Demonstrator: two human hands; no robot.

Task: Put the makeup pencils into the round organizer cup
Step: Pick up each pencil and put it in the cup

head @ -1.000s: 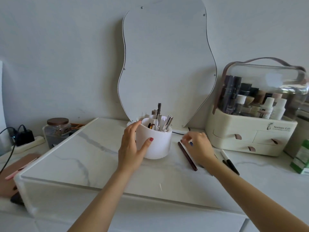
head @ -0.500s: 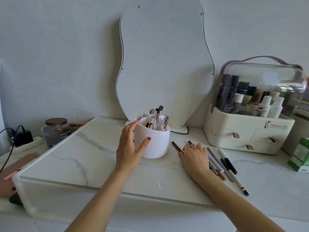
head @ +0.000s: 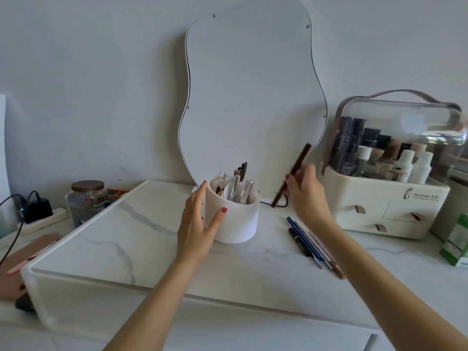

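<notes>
The white round organizer cup (head: 239,219) stands mid-table before the mirror, with several brushes and tools upright inside. My left hand (head: 200,224) is wrapped around its left side. To the right of the cup, my right hand (head: 305,192) is raised above the table and holds a dark brown makeup pencil (head: 293,173), tilted with its top toward the upper right. Several more makeup pencils (head: 312,245) lie side by side on the marble top, below and right of that hand.
A wavy mirror (head: 250,97) leans on the wall behind the cup. A cream cosmetics case (head: 390,206) with a clear lid stands at right, a green box (head: 457,241) beyond it. A glass jar (head: 87,198) and a power strip (head: 38,214) sit at left.
My right hand has lifted off the table with the brown pencil, rising up and to the right of the cup. My left hand has stayed on the cup.
</notes>
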